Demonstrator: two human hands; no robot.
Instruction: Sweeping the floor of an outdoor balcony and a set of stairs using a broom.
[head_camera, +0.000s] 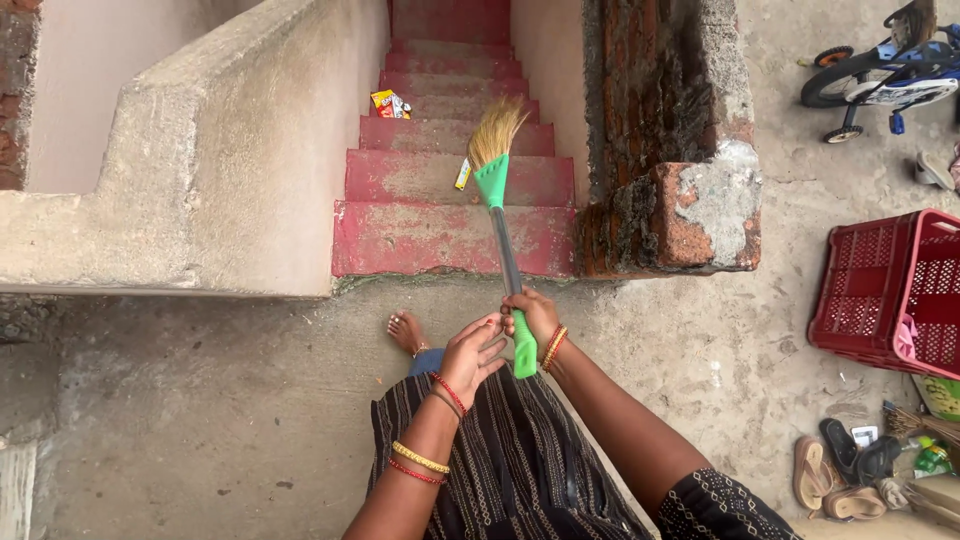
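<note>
While the right hand (532, 312) wraps its fingers tight round the broom (503, 205) handle, the left hand (473, 350) lies beside it, fingers loosely spread, tips touching the handle. Broom slants forward, straw head resting on the red stairs (430, 235), a small yellow tag at its green neck. Yellow-and-red wrapper (389, 103) lies higher up the steps. Both forearms extended, bangled. Red crate (880, 290) at right holds something pink.

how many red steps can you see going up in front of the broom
8 red steps: the lowest before the broom, each higher one behind it, up to the top edge. More may be hidden.
</note>
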